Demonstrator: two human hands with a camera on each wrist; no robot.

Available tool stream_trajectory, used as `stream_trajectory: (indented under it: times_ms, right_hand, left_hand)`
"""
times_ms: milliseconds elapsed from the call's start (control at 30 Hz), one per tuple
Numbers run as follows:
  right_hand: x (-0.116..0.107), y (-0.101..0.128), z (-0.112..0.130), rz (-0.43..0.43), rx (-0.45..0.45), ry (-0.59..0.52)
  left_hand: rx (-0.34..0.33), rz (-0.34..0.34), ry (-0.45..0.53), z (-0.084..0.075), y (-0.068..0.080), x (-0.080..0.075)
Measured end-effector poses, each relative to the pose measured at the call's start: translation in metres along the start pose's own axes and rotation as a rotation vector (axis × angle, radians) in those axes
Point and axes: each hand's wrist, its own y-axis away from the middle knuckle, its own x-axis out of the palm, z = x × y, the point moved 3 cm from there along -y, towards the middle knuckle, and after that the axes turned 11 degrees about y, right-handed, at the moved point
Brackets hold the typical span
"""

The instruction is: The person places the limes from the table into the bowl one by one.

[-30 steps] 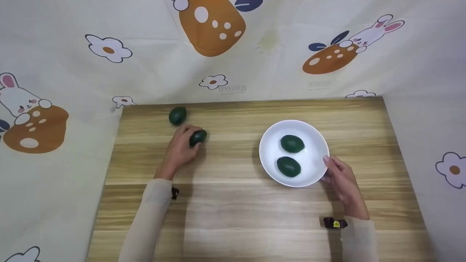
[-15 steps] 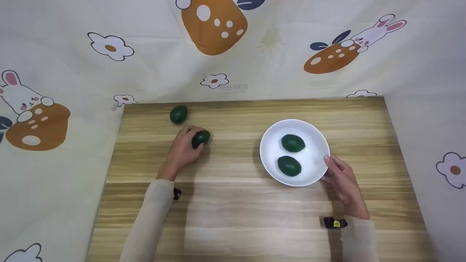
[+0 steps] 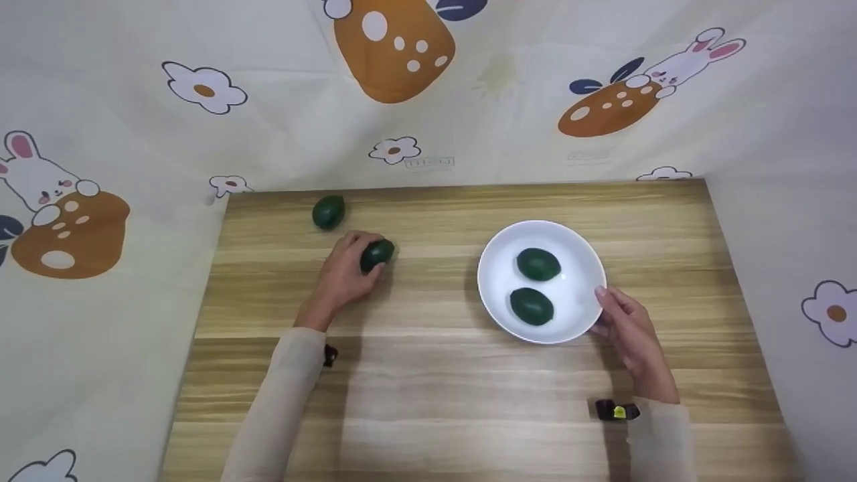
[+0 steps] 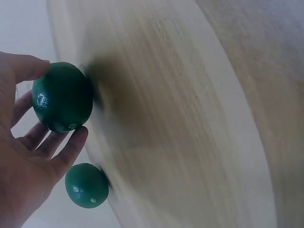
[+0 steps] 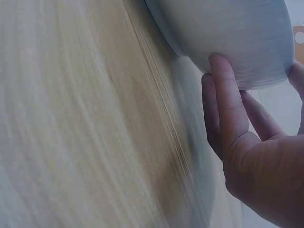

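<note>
In left fingers (image 4: 71, 150), green fruit (image 4: 61, 99)

Right hand (image 5: 262, 161) on the rim and outer wall of a white bowl (image 5: 232, 38) — wood-grained tabletop (image 5: 85, 118) alongside

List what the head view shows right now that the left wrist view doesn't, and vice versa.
Only head: the round white bowl, the two glossy dark-green oval fruits inside it, and the right hand gripping its rim.

Only left wrist: the palm side of the left hand, plus a small pale spot on the held dark-green oval fruit and another on the loose one.

Both: the left hand holding its fruit, the loose fruit, and the wood-grain tabletop.
</note>
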Motion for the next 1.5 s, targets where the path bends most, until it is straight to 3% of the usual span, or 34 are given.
stream_trajectory:
  times_ms: [233, 500, 733, 1267, 1500]
  right_hand:
    - [0.001, -0.001, -0.001, 0.002, -0.007, -0.03]
    - [0.001, 0.001, -0.001, -0.008, -0.027, -0.057]
    - [-0.001, 0.001, -0.001, 0.003, -0.031, -0.053]
    - [0.0, -0.001, -0.002, 0.02, -0.018, -0.016]
    - [-0.001, -0.001, -0.001, 0.02, -0.034, -0.057]
  left_hand:
    - [0.004, -0.013, -0.001, 0.0, 0.001, 0.001]
    - [0.056, -0.05, 0.015, -0.005, 0.002, -0.002]
    - [0.05, -0.068, 0.101, -0.012, 0.001, -0.005]
    - [0.034, -0.077, 0.197, -0.02, 0.002, -0.002]
    - [0.072, -0.083, 0.221, -0.024, 0.003, -0.001]
